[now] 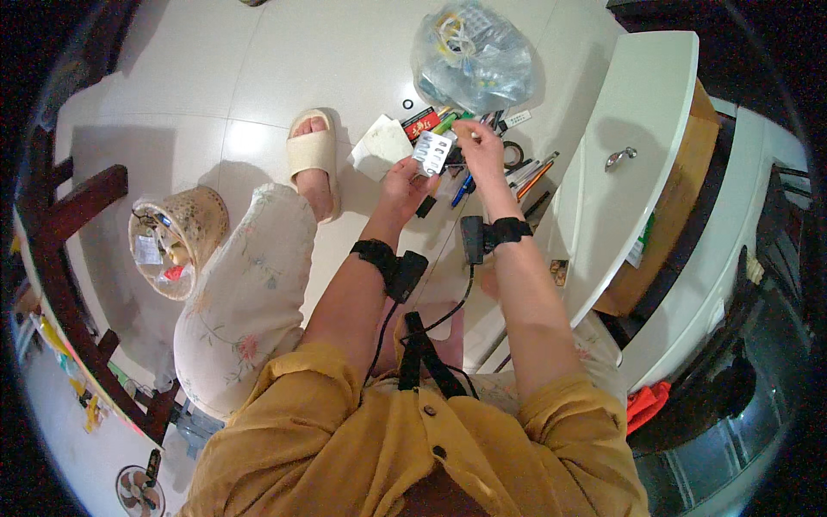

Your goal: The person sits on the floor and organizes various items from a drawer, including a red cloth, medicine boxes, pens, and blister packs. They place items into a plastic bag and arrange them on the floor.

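Held by its lower edge, a small white card or blister pack [431, 154] with rows of oval, shiny shapes is in my left hand [406, 184]. Just to its right is my right hand [481, 150], its fingers curled near the card's upper corner; whether it pinches something is unclear. Below both hands a pile of pens lies on the tiled floor, with an orange pen [535, 181], a blue pen [462, 190] and a roll of dark tape [513, 155]. A red and black packet [420, 124] and a white square pad [382, 147] lie beside the pile.
A clear plastic bag [475, 61] full of items sits beyond the pile. At right, a white drawer [646, 142] with a metal knob stands pulled out. A patterned waste basket [207, 216] is at left, near my slippered foot [313, 161]. A small black ring [408, 104] lies on the floor.
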The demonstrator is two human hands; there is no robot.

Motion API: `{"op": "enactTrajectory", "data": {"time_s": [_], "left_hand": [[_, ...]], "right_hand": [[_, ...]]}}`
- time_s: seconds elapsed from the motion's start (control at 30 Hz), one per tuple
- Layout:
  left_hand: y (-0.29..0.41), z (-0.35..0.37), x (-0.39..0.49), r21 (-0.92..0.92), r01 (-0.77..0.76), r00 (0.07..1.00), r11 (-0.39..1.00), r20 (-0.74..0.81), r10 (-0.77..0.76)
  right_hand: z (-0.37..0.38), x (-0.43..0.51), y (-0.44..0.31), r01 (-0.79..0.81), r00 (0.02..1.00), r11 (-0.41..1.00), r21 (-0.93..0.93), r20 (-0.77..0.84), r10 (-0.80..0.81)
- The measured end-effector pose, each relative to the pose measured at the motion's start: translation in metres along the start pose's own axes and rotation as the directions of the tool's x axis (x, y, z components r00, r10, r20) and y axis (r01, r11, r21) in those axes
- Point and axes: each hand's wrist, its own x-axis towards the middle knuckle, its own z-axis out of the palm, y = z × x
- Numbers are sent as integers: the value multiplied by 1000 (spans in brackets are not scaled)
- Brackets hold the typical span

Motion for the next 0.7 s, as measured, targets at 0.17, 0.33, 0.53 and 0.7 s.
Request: {"op": "enactTrajectory", "data": {"time_s": [0.17, 0.33, 0.53, 0.7], "left_hand": [[21, 26, -10, -61, -65, 998, 996, -14, 64], [34, 43, -12, -104, -63, 993, 993, 97, 74], [39, 44, -10, -72, -81, 991, 994, 101, 88], [51, 55, -26, -15, -127, 986, 992, 111, 128]], "right_hand": [[-17, 49, -16, 225, 968, 931, -288, -45, -248], [-4, 103, -23, 290, 955, 881, -373, 52, -292], [0, 119, -35, 68, 996, 792, -606, 90, -16], [-28, 109, -70, 101, 985, 898, -429, -85, -152]]}}
